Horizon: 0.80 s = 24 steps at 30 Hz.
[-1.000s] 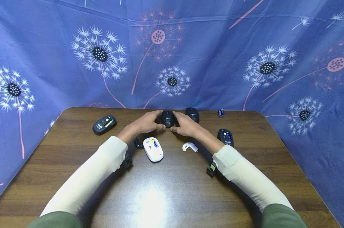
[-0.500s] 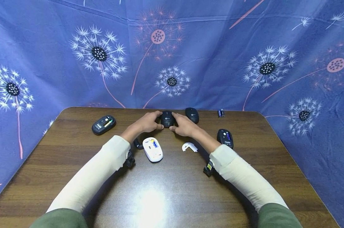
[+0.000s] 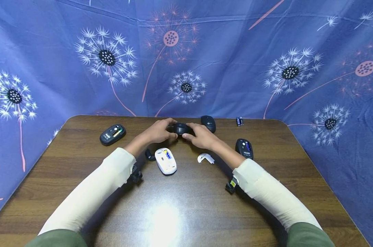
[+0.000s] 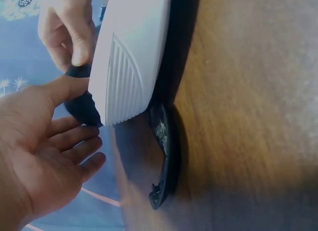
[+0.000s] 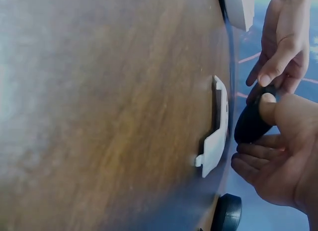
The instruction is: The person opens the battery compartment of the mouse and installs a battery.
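Note:
Near the table's far edge, a black computer mouse (image 3: 181, 128) is held between two hands, its near end tilted up toward the head camera. My left hand (image 3: 158, 131) grips its left side, thumb in front. From the right side my right hand (image 3: 202, 136) grips it too, thumb pressing on it in the right wrist view. A white mouse (image 3: 166, 162) lies underside up with a battery showing, closer to me. Beside it sits a curved black cover (image 4: 166, 159). A white curved cover (image 5: 216, 129) rests on the table below my right hand.
Another black mouse (image 3: 208, 123) lies just right of the hands. Two upturned black mice, one far left (image 3: 112, 134) and one right (image 3: 244, 149), show their battery bays. Blue batteries (image 3: 239, 121) lie at the back right. A blue patterned cloth (image 3: 223, 68) hangs behind the wooden table.
The black mouse between the hands, earlier lying flat with its top showing, has been tilted up in their grip. The other things on the table have stayed put.

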{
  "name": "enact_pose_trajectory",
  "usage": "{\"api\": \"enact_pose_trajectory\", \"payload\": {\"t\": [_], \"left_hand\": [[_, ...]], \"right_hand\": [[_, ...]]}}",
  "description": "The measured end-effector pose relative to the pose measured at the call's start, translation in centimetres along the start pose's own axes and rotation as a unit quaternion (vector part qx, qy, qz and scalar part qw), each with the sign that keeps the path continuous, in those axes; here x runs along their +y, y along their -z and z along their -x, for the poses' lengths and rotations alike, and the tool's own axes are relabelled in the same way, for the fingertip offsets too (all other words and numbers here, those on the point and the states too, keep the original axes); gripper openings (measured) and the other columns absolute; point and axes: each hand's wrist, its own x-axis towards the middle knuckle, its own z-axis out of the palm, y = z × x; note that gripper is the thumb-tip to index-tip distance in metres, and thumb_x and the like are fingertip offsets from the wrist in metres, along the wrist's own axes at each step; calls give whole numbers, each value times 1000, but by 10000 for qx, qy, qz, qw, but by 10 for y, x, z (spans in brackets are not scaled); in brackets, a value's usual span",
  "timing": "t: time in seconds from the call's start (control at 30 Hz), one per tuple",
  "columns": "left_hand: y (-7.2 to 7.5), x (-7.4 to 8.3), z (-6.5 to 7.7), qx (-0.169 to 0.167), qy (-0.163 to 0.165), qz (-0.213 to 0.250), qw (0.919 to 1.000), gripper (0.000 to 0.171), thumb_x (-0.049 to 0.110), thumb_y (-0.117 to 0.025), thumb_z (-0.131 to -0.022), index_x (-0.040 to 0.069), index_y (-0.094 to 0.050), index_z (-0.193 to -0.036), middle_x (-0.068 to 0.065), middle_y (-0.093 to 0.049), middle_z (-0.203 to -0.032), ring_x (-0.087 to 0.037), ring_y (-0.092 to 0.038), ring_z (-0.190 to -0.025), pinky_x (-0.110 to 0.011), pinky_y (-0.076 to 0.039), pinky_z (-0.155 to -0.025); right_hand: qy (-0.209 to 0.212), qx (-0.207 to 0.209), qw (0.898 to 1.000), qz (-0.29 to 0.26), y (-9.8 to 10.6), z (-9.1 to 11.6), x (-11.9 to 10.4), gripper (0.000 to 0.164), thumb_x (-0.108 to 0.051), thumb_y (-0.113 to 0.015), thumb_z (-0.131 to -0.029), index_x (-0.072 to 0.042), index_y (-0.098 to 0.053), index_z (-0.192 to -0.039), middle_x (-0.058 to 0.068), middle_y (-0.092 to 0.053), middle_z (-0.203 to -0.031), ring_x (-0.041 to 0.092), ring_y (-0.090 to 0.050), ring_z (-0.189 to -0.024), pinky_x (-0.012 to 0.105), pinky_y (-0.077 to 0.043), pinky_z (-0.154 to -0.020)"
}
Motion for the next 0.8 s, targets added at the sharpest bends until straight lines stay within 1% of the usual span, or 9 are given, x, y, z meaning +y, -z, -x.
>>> {"api": "enact_pose_trajectory", "payload": {"t": [0.07, 0.13, 0.2, 0.27, 0.3, 0.43, 0.53, 0.7, 0.8], "left_hand": [[0, 6, 6, 139, -47, 114, 9998, 59, 18, -79, -105, -2, -58, -157, -25, -63, -161, -41, -60, -154, -54, -47, -136], [0, 10, 10, 279, -112, 216, 9993, 56, 15, -78, -106, -2, -58, -156, -26, -63, -160, -40, -64, -150, -53, -51, -134], [-1, 12, 12, 438, -251, 259, 9984, 54, 13, -77, -107, -3, -58, -154, -27, -65, -158, -41, -67, -146, -53, -54, -131], [-2, 13, 14, 598, -422, 267, 9970, 52, 13, -77, -107, -3, -59, -153, -27, -68, -155, -41, -69, -144, -54, -56, -129], [-2, 14, 14, 684, -519, 248, 9960, 50, 14, -76, -108, -3, -60, -152, -27, -69, -152, -42, -70, -142, -55, -57, -128], [-6, 18, 17, 989, -845, 221, 9913, 44, 16, -75, -109, 0, -65, -148, -25, -74, -142, -41, -73, -134, -56, -61, -121], [-8, 21, 20, 1138, -994, 289, 9881, 41, 15, -76, -109, 0, -66, -145, -24, -75, -133, -38, -75, -125, -54, -65, -113], [-10, 27, 25, 1103, -1197, 497, 9854, 41, 15, -77, -109, -1, -66, -145, -23, -75, -132, -37, -78, -118, -51, -68, -107], [-11, 28, 29, 1038, -1310, 640, 9839, 44, 14, -77, -108, 2, -64, -149, -21, -77, -133, -36, -79, -117, -51, -69, -105]], "right_hand": [[-3, 106, 9999, -110, 7, 9, -12, 65, -43, -62, -117, 1, -54, -163, 25, -62, -162, 41, -60, -153, 56, -52, -131], [-81, 210, 9995, -236, 12, 17, -23, 58, -40, -59, -119, -1, -56, -162, 22, -67, -156, 38, -65, -145, 56, -56, -126], [-118, 373, 9988, -290, 14, 22, -27, 55, -40, -55, -120, -3, -58, -160, 19, -72, -145, 34, -70, -132, 53, -60, -117], [-132, 480, 9980, -386, 17, 25, -30, 51, -41, -51, -121, -6, -62, -157, 15, -75, -129, 30, -70, -115, 49, -61, -104], [-146, 523, 9976, -428, 19, 27, -32, 50, -42, -50, -122, -6, -63, -154, 13, -74, -124, 29, -68, -109, 48, -60, -100], [-146, 653, 9968, -449, 24, 34, -35, 48, -43, -45, -123, -7, -68, -144, 12, -73, -116, 30, -66, -106, 49, -57, -95], [-166, 741, 9963, -401, 26, 39, -37, 46, -42, -43, -123, -7, -70, -137, 13, -72, -117, 31, -65, -109, 51, -57, -96], [-192, 788, 9954, -509, 30, 49, -38, 44, -42, -42, -124, -9, -71, -122, 10, -67, -108, 28, -60, -99, 45, -53, -86], [-215, 759, 9947, -652, 32, 55, -38, 44, -43, -42, -124, -11, -71, -116, 8, -65, -103, 25, -57, -91, 40, -49, -79]]}}
